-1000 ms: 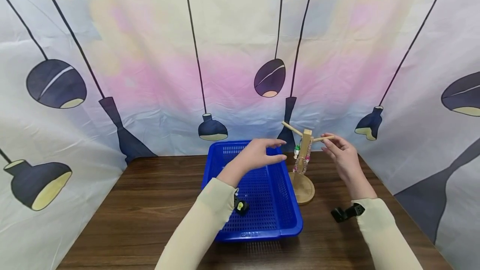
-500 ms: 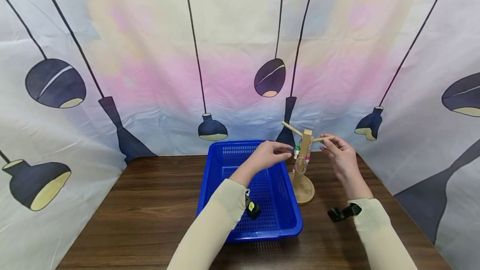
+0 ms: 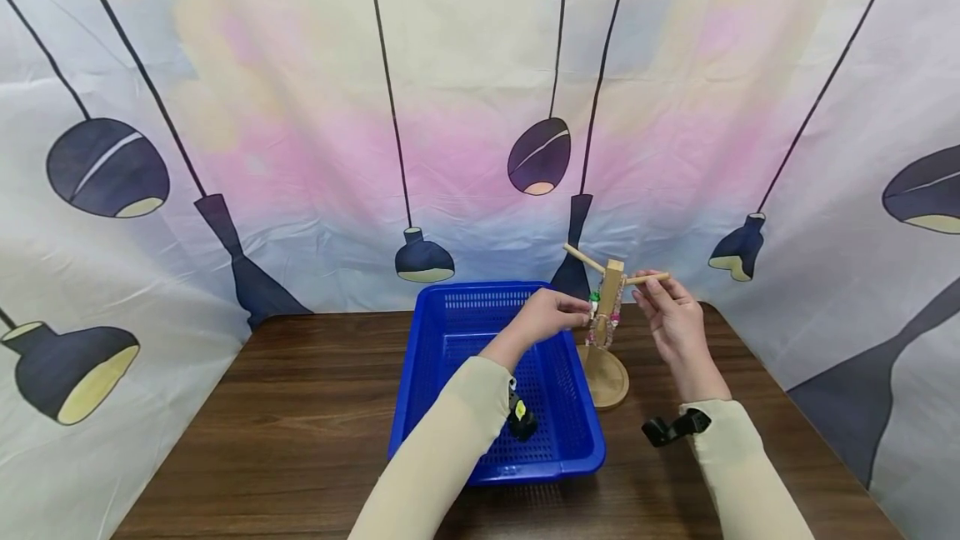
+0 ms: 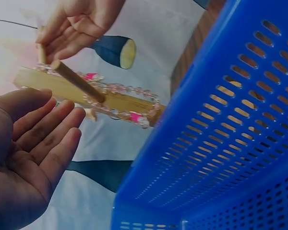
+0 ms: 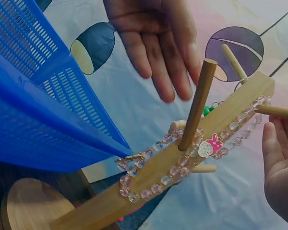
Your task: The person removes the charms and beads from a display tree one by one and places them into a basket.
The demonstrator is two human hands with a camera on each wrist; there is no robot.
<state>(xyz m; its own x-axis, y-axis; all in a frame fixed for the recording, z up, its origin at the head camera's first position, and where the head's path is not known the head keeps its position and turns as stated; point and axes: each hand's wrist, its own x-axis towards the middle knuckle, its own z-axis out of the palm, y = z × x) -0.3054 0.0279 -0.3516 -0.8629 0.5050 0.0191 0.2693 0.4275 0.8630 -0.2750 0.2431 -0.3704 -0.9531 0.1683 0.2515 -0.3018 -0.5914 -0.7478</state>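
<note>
A wooden bracelet stand [image 3: 609, 298] with round pegs stands upright at the right of the table. Bracelets of clear pink beads [image 5: 156, 178] hang on its pegs, one with a pink-and-white rabbit charm [image 5: 211, 145]. A small green piece [image 5: 209, 110] shows behind the post. My left hand [image 3: 551, 315] reaches over the basket, fingers extended and fingertips close to the green-topped charm in the head view. In the left wrist view the thumb lies apart from most fingers. My right hand [image 3: 675, 327] is at the right-hand peg [image 5: 274, 111], fingers mostly straight behind it.
A blue perforated plastic basket [image 3: 405, 390] stands on the dark wooden table [image 3: 300, 407], left of the stand's round base [image 3: 609, 382]. Behind the table hangs a cloth [image 3: 322, 148] printed with lamps.
My left hand has moved right, towards the stand, and its fingers have come closer together. My right hand has lowered slightly and shifted left beneath the peg. The stand keeps its place.
</note>
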